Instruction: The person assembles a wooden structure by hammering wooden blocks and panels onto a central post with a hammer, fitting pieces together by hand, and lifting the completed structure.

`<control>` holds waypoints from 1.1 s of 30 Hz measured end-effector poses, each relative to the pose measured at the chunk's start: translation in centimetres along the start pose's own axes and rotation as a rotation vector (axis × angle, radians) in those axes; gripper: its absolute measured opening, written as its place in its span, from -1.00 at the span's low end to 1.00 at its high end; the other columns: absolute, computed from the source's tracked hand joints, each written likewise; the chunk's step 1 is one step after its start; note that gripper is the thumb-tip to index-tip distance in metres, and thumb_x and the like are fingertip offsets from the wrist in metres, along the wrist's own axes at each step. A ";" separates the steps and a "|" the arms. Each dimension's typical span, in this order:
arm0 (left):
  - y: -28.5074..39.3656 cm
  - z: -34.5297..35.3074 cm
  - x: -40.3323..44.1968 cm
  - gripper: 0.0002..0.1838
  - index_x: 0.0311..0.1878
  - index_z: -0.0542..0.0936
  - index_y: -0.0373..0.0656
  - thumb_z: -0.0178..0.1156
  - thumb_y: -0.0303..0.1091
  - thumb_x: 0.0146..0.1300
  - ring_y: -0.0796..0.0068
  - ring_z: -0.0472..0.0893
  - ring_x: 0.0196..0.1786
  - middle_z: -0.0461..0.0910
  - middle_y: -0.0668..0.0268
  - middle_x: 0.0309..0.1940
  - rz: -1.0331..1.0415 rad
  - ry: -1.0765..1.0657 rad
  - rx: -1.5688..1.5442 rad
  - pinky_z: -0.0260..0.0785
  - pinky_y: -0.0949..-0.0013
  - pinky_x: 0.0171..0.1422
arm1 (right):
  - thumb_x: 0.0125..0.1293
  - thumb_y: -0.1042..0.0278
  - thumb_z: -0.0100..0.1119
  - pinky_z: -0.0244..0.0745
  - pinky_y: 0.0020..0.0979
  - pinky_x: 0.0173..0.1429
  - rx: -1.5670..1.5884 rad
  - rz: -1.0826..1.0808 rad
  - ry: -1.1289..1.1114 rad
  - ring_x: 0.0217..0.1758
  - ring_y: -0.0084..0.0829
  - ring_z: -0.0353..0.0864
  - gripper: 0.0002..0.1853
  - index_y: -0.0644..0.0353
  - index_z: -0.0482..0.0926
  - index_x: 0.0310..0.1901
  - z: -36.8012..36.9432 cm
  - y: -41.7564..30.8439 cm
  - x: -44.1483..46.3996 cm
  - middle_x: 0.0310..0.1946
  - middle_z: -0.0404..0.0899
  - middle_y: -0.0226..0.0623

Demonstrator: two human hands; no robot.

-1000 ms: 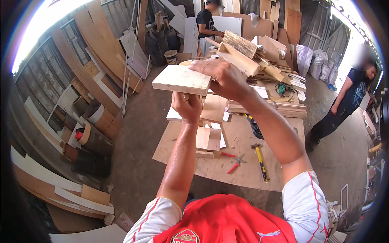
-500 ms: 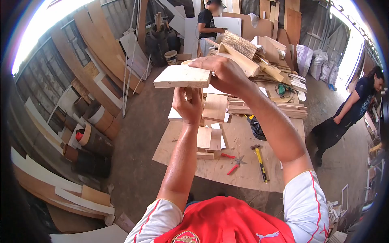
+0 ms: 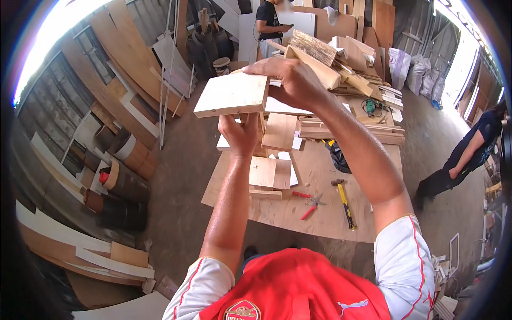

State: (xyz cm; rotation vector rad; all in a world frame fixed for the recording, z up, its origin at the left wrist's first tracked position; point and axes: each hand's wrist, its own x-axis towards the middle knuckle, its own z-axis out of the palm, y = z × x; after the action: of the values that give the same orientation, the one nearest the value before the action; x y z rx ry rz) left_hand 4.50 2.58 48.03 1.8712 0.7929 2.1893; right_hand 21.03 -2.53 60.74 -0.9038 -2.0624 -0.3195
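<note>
A pale wooden board (image 3: 230,94) is held up in front of me above the near end of the workbench, its flat face toward the camera. My left hand (image 3: 240,132) is closed under it, gripping it from below, and part of those fingers is hidden by the board. My right hand (image 3: 290,77) clasps its right side and far edge, with the thumb side out of sight. Below on the bench lie wooden pieces (image 3: 263,172), red-handled pliers (image 3: 310,206) with open jaws, and a yellow-and-black hammer (image 3: 344,205).
A heap of timber offcuts (image 3: 314,50) covers the far half of the workbench (image 3: 325,221), beside a green power tool (image 3: 370,106). One person (image 3: 269,24) stands behind it, another (image 3: 464,149) at the right. Boards (image 3: 128,48) and drums (image 3: 125,208) line the left wall.
The board has shifted slightly left and tilted so that more of its broad face shows. Both hands moved with it. The person at the right has moved farther toward the edge of view.
</note>
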 end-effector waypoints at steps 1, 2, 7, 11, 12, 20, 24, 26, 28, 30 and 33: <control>0.2 -0.3 0.1 -0.54 0.07 0.61 -0.36 0.53 -0.36 0.17 0.25 0.74 -0.01 0.74 0.06 -0.05 -0.028 -0.030 0.008 0.55 0.24 0.07 | 0.27 0.43 0.43 0.65 -0.26 0.23 0.006 0.001 0.001 0.16 -0.22 0.75 -0.54 0.00 0.70 0.23 0.1 0.1 0.0 0.09 0.77 -0.24; 0.6 -0.7 0.1 -0.56 0.04 0.63 -0.36 0.53 -0.36 0.15 0.23 0.75 -0.03 0.74 0.06 -0.06 -0.058 -0.061 0.016 0.54 0.22 0.07 | 0.29 0.47 0.40 0.66 -0.27 0.22 0.021 -0.022 0.022 0.14 -0.25 0.77 -0.56 -0.03 0.71 0.22 0.2 0.0 0.1 0.06 0.78 -0.27; -0.6 -1.4 0.2 -0.67 -0.11 0.71 -0.35 0.51 -0.40 0.07 0.11 0.75 -0.07 0.75 0.07 -0.16 0.128 -0.117 0.194 0.53 0.15 0.05 | 0.35 0.51 0.35 0.69 -0.34 0.14 0.077 -0.013 0.081 0.09 -0.27 0.80 -0.61 -0.01 0.73 0.19 -0.2 -1.5 -0.3 0.06 0.79 -0.29; -0.7 -1.6 0.0 -0.60 0.01 0.62 -0.31 0.51 -0.32 0.20 0.26 0.75 -0.10 0.74 0.12 -0.17 -0.009 -0.194 0.055 0.55 0.23 0.01 | 0.29 0.49 0.37 0.72 -0.41 -0.03 0.188 0.021 0.308 -0.05 -0.45 0.81 -0.53 -0.12 0.72 0.22 0.3 -1.1 -1.5 0.07 0.79 -0.35; 0.4 -1.7 0.2 -0.55 0.09 0.58 -0.29 0.51 -0.28 0.25 0.25 0.76 -0.09 0.75 0.11 -0.12 -0.143 -0.218 -0.098 0.57 0.22 0.01 | 0.29 0.52 0.37 0.73 -0.39 -0.01 0.182 0.070 0.375 -0.01 -0.45 0.81 -0.53 -0.11 0.71 0.23 0.0 -1.4 -2.1 0.09 0.78 -0.35; 0.3 -3.7 1.4 -0.52 0.04 0.53 -0.30 0.55 -0.23 0.26 0.48 0.77 -0.17 0.80 0.17 -0.20 -0.289 -0.545 -0.053 0.59 0.35 -0.05 | 0.41 0.09 0.38 0.59 -0.31 -0.14 -0.139 0.855 0.668 -0.26 -0.32 0.80 -0.59 0.35 0.73 -0.02 2.3 2.1 -22.0 -0.28 0.79 -0.07; 0.0 -4.0 1.7 -0.62 -0.06 0.58 -0.33 0.54 -0.31 0.26 0.52 0.77 -0.18 0.80 0.20 -0.22 -0.281 -0.589 -0.024 0.57 0.38 -0.11 | 0.28 0.09 0.47 0.48 -0.22 -0.39 -0.371 1.311 0.307 -0.57 -0.39 0.61 -0.63 0.31 0.67 -0.36 11.1 5.4 -41.9 -0.60 0.63 -0.22; -0.4 -4.0 1.6 -0.64 -0.05 0.60 -0.31 0.54 -0.32 0.27 0.52 0.78 -0.20 0.80 0.19 -0.24 -0.319 -0.610 -0.016 0.56 0.39 -0.15 | 0.33 0.11 0.45 0.44 -0.24 -0.48 -0.038 1.693 0.272 -0.61 -0.38 0.59 -0.67 0.26 0.66 -0.32 16.1 5.4 -51.4 -0.57 0.62 -0.28; -0.1 -4.1 1.7 -0.63 -0.06 0.60 -0.31 0.55 -0.30 0.25 0.49 0.79 -0.19 0.80 0.18 -0.27 -0.302 -0.627 0.016 0.57 0.37 -0.14 | 0.38 0.13 0.42 0.43 -0.28 -0.56 0.500 1.895 0.487 -0.62 -0.33 0.57 -0.70 0.24 0.64 -0.22 17.5 2.9 -53.4 -0.55 0.60 -0.26; -0.9 -4.1 1.8 -0.62 -0.07 0.61 -0.31 0.56 -0.29 0.24 0.44 0.80 -0.18 0.79 0.18 -0.28 -0.260 -0.640 0.036 0.59 0.35 -0.13 | 0.40 0.13 0.40 0.50 -0.23 -0.49 0.688 2.048 0.523 -0.58 -0.30 0.60 -0.68 0.25 0.62 -0.16 18.2 1.8 -54.3 -0.51 0.62 -0.21; -2.0 -4.4 1.9 -0.62 -0.07 0.62 -0.30 0.56 -0.28 0.24 0.39 0.81 -0.18 0.79 0.17 -0.29 -0.215 -0.658 0.045 0.60 0.33 -0.13 | 0.42 0.12 0.36 0.60 -0.16 -0.39 0.303 2.234 0.195 -0.51 -0.26 0.65 -0.65 0.28 0.59 -0.07 18.2 1.5 -54.6 -0.45 0.65 -0.13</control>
State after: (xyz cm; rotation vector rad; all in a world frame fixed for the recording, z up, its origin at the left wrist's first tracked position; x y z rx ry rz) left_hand -0.53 3.83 48.42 2.2029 0.8456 1.3043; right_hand 32.31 -18.73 6.66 -2.0935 -0.0266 0.9942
